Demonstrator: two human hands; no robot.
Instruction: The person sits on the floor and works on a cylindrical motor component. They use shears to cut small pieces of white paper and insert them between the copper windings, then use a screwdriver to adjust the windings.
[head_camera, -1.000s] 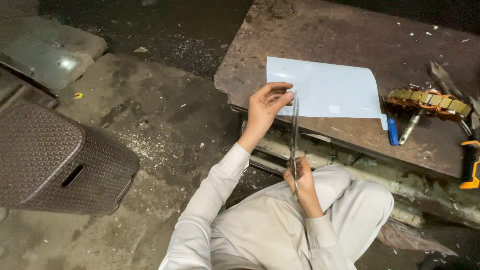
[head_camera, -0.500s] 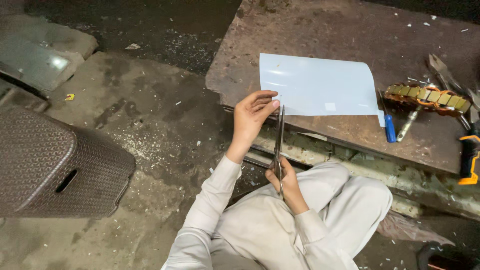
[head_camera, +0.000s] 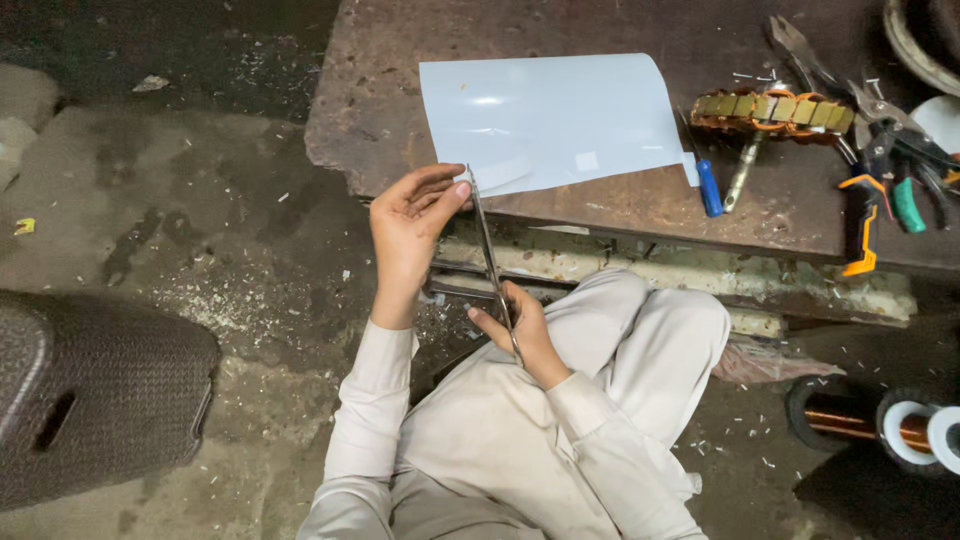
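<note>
While the person sits cross-legged on the stained concrete floor (head_camera: 180, 250) in pale trousers, both hands are closed on a thin, narrow strip (head_camera: 492, 265) that runs between them, seemingly cut from the same pale material as the sheet above it. The left hand (head_camera: 410, 225) is raised, palm turned toward the camera, pinching the strip's upper end between thumb and fingertips, just at the near edge of the light blue sheet (head_camera: 550, 120). The right hand (head_camera: 520, 325) sits lower, over the lap, with its fingers closed on the strip's lower end. The strip stands nearly upright, leaning slightly, in front of the edge of the low rusty metal table (head_camera: 620, 210). The sheet lies flat on that table, its right edge curling upward. To its right lie a blue-handled screwdriver (head_camera: 708, 185), a wound motor stator (head_camera: 770, 110) with copper coils, and a cluster of pliers (head_camera: 880, 160) with orange, green and black handles. A dark woven plastic stool (head_camera: 100, 395) stands on the floor at the left, and spools of copper wire (head_camera: 880, 425) rest at the lower right.
</note>
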